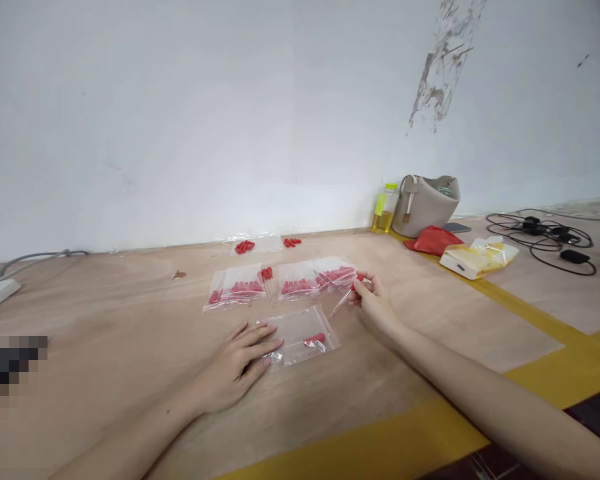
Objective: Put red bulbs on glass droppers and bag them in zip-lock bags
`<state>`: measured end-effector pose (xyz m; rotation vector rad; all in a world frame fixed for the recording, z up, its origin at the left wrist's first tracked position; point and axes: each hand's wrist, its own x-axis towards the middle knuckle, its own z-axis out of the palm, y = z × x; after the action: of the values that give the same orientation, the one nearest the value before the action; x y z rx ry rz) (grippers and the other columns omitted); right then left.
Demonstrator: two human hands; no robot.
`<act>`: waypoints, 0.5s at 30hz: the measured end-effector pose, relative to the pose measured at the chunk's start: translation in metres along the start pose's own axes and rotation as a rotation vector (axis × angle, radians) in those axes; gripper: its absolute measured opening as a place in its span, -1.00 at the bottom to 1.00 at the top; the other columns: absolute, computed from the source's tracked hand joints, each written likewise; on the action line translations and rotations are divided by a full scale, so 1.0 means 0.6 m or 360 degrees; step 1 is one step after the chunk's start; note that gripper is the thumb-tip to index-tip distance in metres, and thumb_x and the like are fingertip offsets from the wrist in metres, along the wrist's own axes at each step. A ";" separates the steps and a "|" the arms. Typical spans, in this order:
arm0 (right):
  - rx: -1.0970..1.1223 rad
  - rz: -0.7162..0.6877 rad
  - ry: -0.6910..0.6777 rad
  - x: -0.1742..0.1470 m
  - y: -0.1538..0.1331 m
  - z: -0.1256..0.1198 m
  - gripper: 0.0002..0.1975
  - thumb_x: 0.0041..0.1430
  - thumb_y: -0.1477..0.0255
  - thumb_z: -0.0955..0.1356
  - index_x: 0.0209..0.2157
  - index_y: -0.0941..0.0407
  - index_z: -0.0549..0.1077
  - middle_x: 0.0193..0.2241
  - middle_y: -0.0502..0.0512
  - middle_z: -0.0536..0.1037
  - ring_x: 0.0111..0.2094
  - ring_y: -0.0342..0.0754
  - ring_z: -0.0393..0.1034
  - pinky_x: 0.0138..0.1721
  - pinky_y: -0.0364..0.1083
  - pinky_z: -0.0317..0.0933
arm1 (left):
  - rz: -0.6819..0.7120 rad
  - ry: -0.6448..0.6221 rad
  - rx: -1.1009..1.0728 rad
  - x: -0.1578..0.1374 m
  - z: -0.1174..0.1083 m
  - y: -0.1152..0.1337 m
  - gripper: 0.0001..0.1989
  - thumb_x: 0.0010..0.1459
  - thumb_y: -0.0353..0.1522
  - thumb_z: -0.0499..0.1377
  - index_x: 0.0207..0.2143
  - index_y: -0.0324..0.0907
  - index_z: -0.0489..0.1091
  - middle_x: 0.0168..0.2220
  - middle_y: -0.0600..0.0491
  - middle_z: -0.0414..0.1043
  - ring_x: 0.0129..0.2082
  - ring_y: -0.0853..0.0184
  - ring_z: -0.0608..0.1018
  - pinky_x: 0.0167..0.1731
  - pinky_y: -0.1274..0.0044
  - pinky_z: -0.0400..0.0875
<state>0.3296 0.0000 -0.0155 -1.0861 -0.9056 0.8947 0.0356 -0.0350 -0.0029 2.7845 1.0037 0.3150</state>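
Observation:
My left hand lies flat with its fingers spread, their tips resting on the left end of a clear zip bag. Inside that bag is a red rubber bulb piece. Between the fingers of my right hand is a dropper, pinched at its red bulb; its thin clear tube points down and left towards the bag. Just behind are several loose droppers with red bulbs. Filled zip bags lie on both sides of them, a left group and a right group.
Red bulbs lie near the wall, with another few beside them. At the right stand a bottle and a beige bag, near a red packet, a white-yellow pack and black cables. Yellow tape edges the table.

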 end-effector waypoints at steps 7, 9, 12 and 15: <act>0.0152 0.0510 -0.0370 -0.028 -0.007 0.008 -0.73 -0.15 0.43 0.36 -0.40 0.09 0.18 -0.55 -0.06 0.39 -0.54 -0.19 0.36 -0.42 -0.14 0.26 | -0.0026 0.0054 -0.0008 0.000 -0.004 0.007 -0.53 0.22 -0.28 -0.11 0.17 -0.03 -0.13 0.17 0.10 0.00 0.15 0.27 0.07 0.12 0.26 -0.08; -0.0109 0.0529 -0.0725 -0.029 -0.014 0.002 -0.74 -0.17 0.42 0.39 -0.43 0.12 0.22 -0.56 -0.04 0.41 -0.54 -0.19 0.34 -0.45 -0.15 0.24 | -0.0025 0.0079 -0.0025 0.000 -0.006 0.009 -0.50 0.21 -0.28 -0.11 0.18 -0.04 -0.19 0.17 0.09 0.00 0.15 0.26 0.09 0.12 0.27 -0.07; -0.0605 0.0189 -0.1062 -0.020 -0.018 -0.009 -0.76 -0.21 0.37 0.42 -0.49 0.17 0.33 -0.61 -0.06 0.37 -0.61 -0.26 0.21 -0.58 -0.22 0.11 | -0.0015 0.0076 -0.0017 0.000 -0.008 0.012 -0.51 0.22 -0.27 -0.11 0.18 -0.02 -0.17 0.16 0.10 0.01 0.14 0.26 0.10 0.11 0.27 -0.04; -0.0808 -0.0094 -0.1088 -0.016 -0.010 -0.008 -0.77 -0.26 0.36 0.44 -0.52 0.19 0.42 -0.64 -0.09 0.32 -0.63 -0.29 0.11 -0.62 -0.24 0.00 | -0.0046 0.0041 0.0008 0.000 -0.010 0.013 -0.53 0.22 -0.25 -0.12 0.17 -0.02 -0.13 0.16 0.09 0.03 0.15 0.24 0.08 0.10 0.27 -0.03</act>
<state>0.3317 -0.0115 -0.0121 -1.1817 -1.7954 1.0340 0.0388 -0.0406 0.0045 2.7747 1.0506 0.3454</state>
